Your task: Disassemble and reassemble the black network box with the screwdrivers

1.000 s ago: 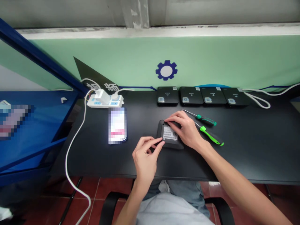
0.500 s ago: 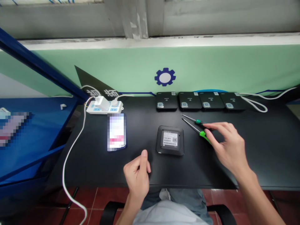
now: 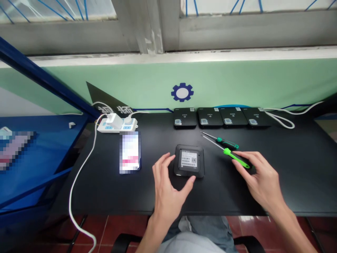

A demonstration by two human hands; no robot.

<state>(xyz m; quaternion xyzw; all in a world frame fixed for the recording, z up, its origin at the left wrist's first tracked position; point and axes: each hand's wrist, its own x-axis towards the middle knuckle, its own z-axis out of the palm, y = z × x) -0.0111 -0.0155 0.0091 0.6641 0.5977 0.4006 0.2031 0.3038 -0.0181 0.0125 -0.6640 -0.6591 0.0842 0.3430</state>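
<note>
A square black box [image 3: 189,170] lies on the table with its labelled face up. My left hand [image 3: 168,189] is open beside it, the thumb by the near edge and the fingers by the left edge; whether they touch cannot be made out. My right hand [image 3: 263,177] has thumb and fingers closed about the handle of a bright green and black screwdriver [image 3: 235,157], which points to the far left. Just beyond it lies a smaller dark green screwdriver [image 3: 228,143], apart from the fingers.
Several similar black boxes [image 3: 210,117] stand in a row at the back, with a white cable [image 3: 283,121] at their right. To the left are a phone [image 3: 130,153] with a blurred screen and a white power strip [image 3: 117,124]. A blue table [image 3: 34,182] adjoins on the left.
My left hand has opened from a loose fist and moved up to the box. My right hand has moved from near both screwdrivers down onto the bright green handle. The view has tilted slightly upward.
</note>
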